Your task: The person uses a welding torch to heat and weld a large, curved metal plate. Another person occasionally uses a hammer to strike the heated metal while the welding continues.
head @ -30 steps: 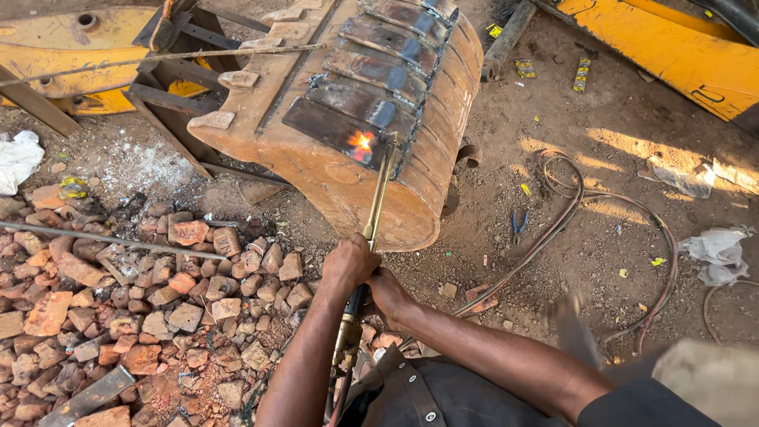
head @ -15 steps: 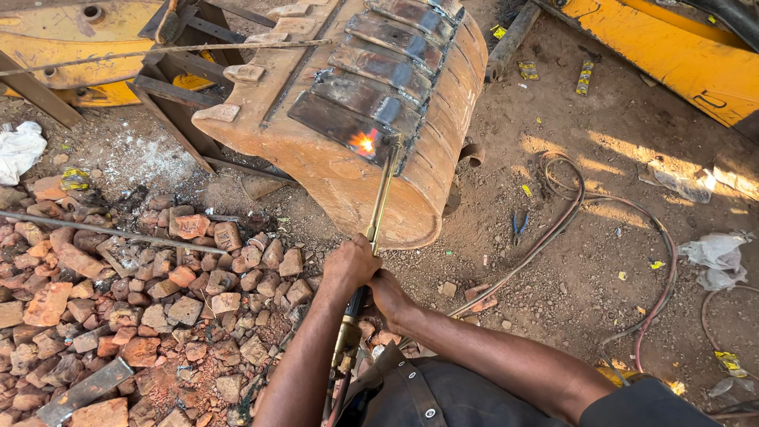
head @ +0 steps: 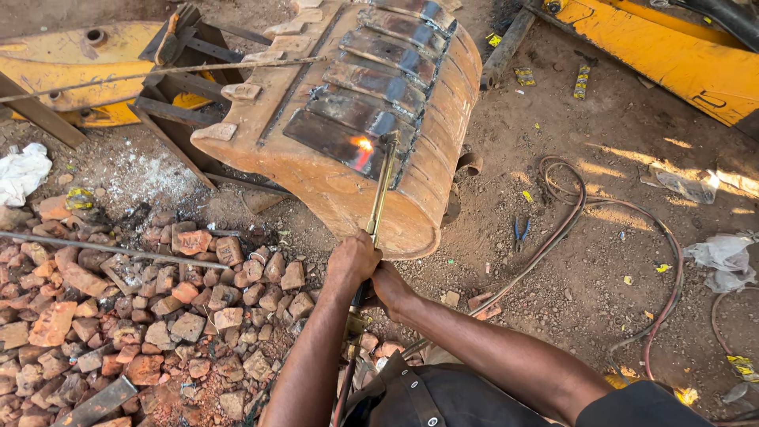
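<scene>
A long brass cutting torch (head: 381, 190) reaches forward from my hands to a rusty orange excavator bucket (head: 316, 182) lying on the dirt. An orange flame (head: 364, 145) glows at the torch tip, on one of the dark steel plates (head: 360, 111) fixed across the bucket. My left hand (head: 353, 261) is wrapped around the torch tube near its lower end. My right hand (head: 389, 286) holds the torch just below and to the right of the left hand. The torch body runs down between my forearms and is partly hidden.
A heap of broken red bricks (head: 142, 316) fills the lower left, with a thin steel rod (head: 111, 248) across it. Hoses (head: 569, 229) curl over the dirt at right, near blue-handled pliers (head: 520, 231). Yellow machine parts (head: 672, 55) lie top right and top left.
The view has shifted slightly; the torch tip and flame stay on the dark plate. Both hands keep their grip on the torch.
</scene>
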